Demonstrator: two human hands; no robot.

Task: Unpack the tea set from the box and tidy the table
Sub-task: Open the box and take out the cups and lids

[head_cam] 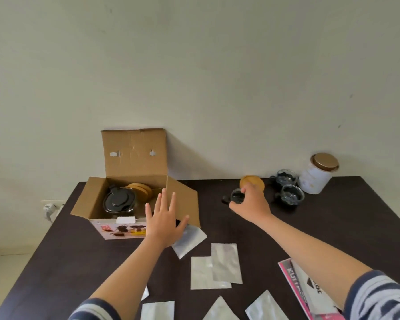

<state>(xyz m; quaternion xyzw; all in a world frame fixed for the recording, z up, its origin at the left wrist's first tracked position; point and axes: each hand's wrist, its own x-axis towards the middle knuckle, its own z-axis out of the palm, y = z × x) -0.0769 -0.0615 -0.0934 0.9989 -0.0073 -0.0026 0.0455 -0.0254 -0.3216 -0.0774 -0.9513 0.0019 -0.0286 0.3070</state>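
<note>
An open cardboard box (pixel 97 199) stands on the dark table (pixel 332 222) at the back left. Inside it lie a glass teapot with a black lid (pixel 119 200) and stacked wooden coasters (pixel 142 190). My left hand (pixel 165 218) hovers open over the box's front right corner, fingers spread. My right hand (pixel 249 202) grips a small glass cup with a black handle (pixel 236 196), low over the table beside a wooden coaster (pixel 255 182). Two more glass cups (pixel 284 177) (pixel 291 195) stand to the right.
A white canister with a gold lid (pixel 316 174) stands at the back right by the wall. Several clear plastic bags (pixel 215 269) lie over the near table. A pink and white leaflet (pixel 305 289) sits at the near right. A wall plug (pixel 50 209) is left of the table.
</note>
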